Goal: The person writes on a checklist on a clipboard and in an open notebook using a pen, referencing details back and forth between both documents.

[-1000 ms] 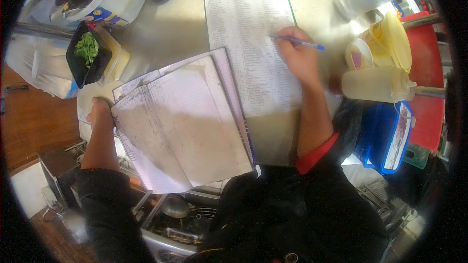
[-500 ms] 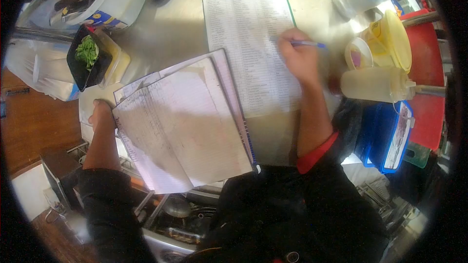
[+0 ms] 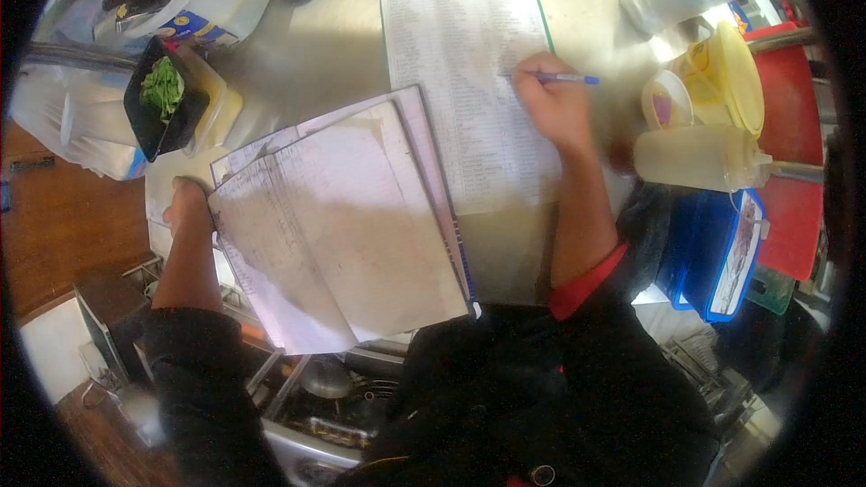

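Metal counter point(image 3: 347, 27): curled right fingers point(image 3: 536, 72) grip pen point(image 3: 570, 78) over clipboard point(image 3: 460, 36); left hand point(image 3: 186, 206), grip unclear.

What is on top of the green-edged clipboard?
A printed sheet, with the right hand holding a blue pen over it. An open notebook overlaps its lower left side; whatever is beneath hand and notebook is covered.

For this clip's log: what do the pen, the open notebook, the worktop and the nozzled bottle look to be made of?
Pen: probably plastic, smooth-looking, with a blue end.
Open notebook: matte paper, given its ruled, handwritten pages.
Worktop: likely satin metal, judging by its greyish surface and diffuse glare.
Nozzled bottle: seemingly translucent plastic, from its milky look.
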`<action>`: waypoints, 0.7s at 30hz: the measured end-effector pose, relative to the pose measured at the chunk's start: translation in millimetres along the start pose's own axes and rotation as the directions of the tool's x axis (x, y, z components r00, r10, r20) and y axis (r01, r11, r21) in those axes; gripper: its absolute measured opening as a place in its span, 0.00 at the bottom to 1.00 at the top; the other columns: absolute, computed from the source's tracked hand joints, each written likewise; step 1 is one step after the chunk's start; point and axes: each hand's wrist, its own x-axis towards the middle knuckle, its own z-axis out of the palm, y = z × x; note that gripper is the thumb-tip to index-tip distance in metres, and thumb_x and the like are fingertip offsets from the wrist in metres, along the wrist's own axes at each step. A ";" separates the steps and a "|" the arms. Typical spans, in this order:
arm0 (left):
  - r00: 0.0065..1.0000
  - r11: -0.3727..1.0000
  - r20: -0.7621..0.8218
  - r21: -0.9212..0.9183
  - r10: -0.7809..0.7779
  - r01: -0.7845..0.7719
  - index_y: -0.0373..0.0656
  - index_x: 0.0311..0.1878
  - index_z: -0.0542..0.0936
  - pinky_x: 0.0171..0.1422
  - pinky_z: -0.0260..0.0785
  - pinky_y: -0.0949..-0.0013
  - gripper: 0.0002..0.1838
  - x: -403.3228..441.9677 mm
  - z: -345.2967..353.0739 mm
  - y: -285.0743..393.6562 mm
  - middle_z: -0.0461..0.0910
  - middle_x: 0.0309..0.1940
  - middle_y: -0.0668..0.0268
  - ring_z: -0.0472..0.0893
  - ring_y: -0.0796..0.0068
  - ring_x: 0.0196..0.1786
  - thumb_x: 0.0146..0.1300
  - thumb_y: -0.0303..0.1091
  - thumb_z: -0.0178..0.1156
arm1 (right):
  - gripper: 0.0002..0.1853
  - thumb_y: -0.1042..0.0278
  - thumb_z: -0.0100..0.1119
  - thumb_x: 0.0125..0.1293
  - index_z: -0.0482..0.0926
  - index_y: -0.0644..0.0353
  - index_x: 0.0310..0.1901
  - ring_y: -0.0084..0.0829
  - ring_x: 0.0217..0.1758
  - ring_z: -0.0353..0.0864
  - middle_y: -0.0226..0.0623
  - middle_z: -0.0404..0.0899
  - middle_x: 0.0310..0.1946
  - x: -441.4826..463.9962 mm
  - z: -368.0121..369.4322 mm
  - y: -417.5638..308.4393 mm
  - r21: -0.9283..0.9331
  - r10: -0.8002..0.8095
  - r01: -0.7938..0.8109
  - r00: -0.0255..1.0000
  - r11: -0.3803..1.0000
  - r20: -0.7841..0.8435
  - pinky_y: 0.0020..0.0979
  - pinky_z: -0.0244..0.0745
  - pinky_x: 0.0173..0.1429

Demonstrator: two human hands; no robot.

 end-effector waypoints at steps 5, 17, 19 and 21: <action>0.999 1.000 -0.043 0.007 -0.019 0.019 0.32 0.71 0.57 0.70 0.60 0.51 0.46 -24.1 -6.4 7.4 0.64 0.69 0.42 0.69 0.46 0.68 0.63 0.65 0.46 | 0.07 0.68 0.58 0.59 0.79 0.64 0.30 0.29 0.34 0.78 0.37 0.79 0.27 -0.3 -0.1 -3.3 -0.013 0.006 -0.006 1.000 1.000 0.002 0.33 0.73 0.40; 0.999 0.999 0.022 -0.010 0.032 -0.032 0.33 0.70 0.59 0.70 0.60 0.49 0.46 100.8 36.2 -22.3 0.65 0.67 0.42 0.69 0.45 0.67 0.61 0.64 0.47 | 0.08 0.68 0.58 0.60 0.79 0.65 0.31 0.32 0.32 0.79 0.41 0.80 0.27 0.8 -0.5 -0.8 -0.052 -0.023 0.024 1.000 0.998 0.007 0.35 0.73 0.39; 0.999 0.999 0.009 0.005 0.043 -0.043 0.32 0.70 0.59 0.70 0.60 0.49 0.46 93.9 33.1 -19.4 0.66 0.67 0.42 0.69 0.45 0.67 0.61 0.64 0.47 | 0.08 0.68 0.58 0.60 0.79 0.65 0.31 0.32 0.32 0.79 0.41 0.80 0.27 1.1 -0.2 0.8 -0.034 -0.031 0.031 0.999 0.999 0.005 0.35 0.73 0.39; 0.998 0.999 -0.056 0.039 -0.004 0.007 0.32 0.70 0.58 0.70 0.60 0.50 0.46 27.5 16.6 -6.6 0.66 0.67 0.43 0.69 0.45 0.67 0.61 0.65 0.46 | 0.08 0.68 0.58 0.60 0.79 0.66 0.31 0.32 0.32 0.79 0.41 0.80 0.27 0.8 -0.1 1.0 -0.016 -0.039 0.039 0.999 0.999 0.004 0.35 0.73 0.39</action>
